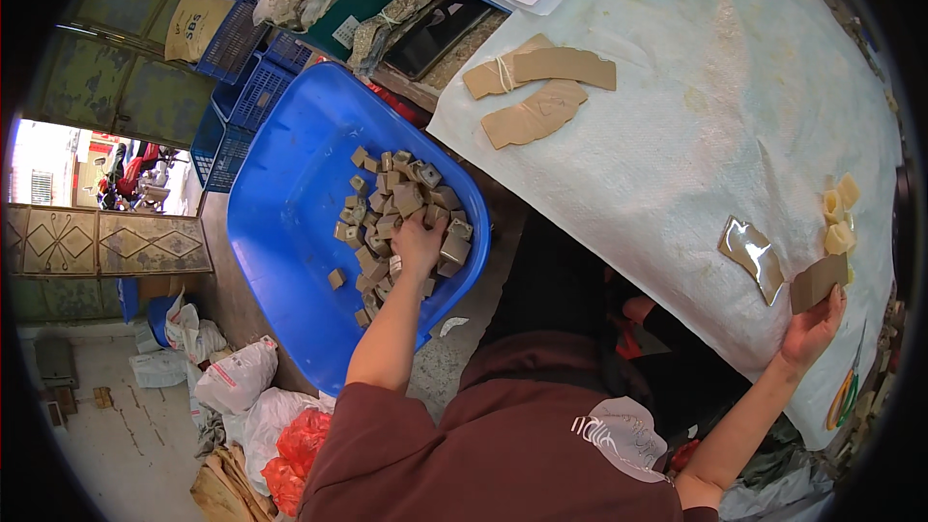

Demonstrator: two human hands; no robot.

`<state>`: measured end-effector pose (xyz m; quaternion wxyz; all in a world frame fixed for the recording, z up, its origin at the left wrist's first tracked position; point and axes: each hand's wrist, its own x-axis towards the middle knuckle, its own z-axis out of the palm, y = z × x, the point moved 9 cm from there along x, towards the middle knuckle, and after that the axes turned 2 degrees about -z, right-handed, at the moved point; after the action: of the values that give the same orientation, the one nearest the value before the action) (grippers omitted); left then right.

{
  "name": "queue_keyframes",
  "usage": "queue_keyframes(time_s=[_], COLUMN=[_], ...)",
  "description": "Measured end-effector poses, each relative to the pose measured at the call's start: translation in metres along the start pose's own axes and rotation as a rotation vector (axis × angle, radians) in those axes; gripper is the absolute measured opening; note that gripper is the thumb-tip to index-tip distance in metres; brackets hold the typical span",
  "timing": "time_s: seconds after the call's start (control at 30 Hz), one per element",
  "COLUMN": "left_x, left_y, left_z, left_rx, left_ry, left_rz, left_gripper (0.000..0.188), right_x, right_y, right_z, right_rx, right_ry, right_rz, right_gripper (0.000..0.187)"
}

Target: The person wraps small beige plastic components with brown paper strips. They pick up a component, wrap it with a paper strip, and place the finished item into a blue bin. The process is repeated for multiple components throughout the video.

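My left hand (418,246) reaches down into a heap of small tan blocks (372,256) in a large blue plastic tub (280,203). Its fingers are curled around a block in the heap, and the fingertips are partly hidden. Over the right part of the white-covered table, my right hand (812,333) grips a brown rectangular piece (820,280) by its lower edge. Just left of that piece lies a shiny, curved tan strip (752,256). Several pale yellow pieces (839,213) lie beyond it.
Curved tan pieces (536,87), one tied with string, lie at the far side of the white table cover (667,135). Scissors (844,396) rest near its right edge. Blue crates (242,87) stand behind the tub; white and red plastic bags (295,454) lie at lower left.
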<state>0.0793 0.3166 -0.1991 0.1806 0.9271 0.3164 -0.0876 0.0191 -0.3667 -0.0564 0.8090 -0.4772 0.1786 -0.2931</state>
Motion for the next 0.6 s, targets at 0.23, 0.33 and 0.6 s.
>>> queue_keyframes(time_s=[0.23,0.33,0.6], left_x=[-0.005,-0.019,-0.026], left_y=[-0.007,0.003,0.006], left_z=[-0.016,-0.034,-0.034], left_rx=[-0.879,-0.985,-0.796], left_ry=[-0.184,-0.134,0.038], left_rz=[0.186,0.22,0.3], left_gripper=[0.043,0.043,0.042], right_x=[-0.002,0.0,0.003], right_y=[-0.001,0.001,0.002], right_z=[0.002,-0.004,-0.006], right_rx=[0.006,0.013,0.036], right_ry=[-0.008,0.019,-0.014], right_rz=[0.001,0.005,0.015], right_gripper=[0.014,0.014,0.016])
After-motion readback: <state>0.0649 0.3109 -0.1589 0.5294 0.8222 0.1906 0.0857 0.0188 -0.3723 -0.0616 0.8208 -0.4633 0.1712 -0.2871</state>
